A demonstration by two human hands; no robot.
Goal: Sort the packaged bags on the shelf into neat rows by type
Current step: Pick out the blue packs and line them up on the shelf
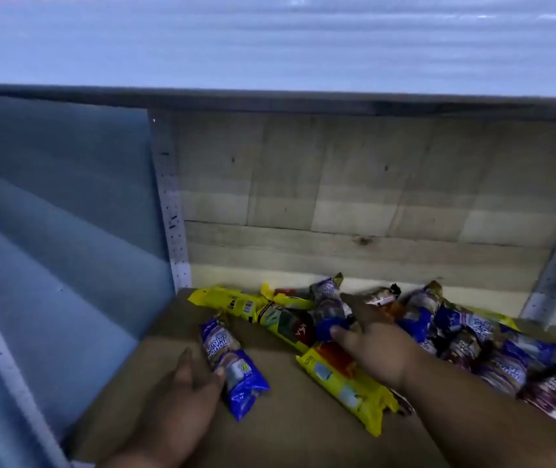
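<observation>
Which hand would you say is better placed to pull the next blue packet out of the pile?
Probably the right hand: its fingers already rest on a blue packet in the pile, while the left hand rests beside the separated blue packet.

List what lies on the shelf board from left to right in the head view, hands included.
Left hand → lone blue packet beside it → yellow packet lying near the front → right hand reaching into the heap → pile of mostly blue packets at the right.
</observation>
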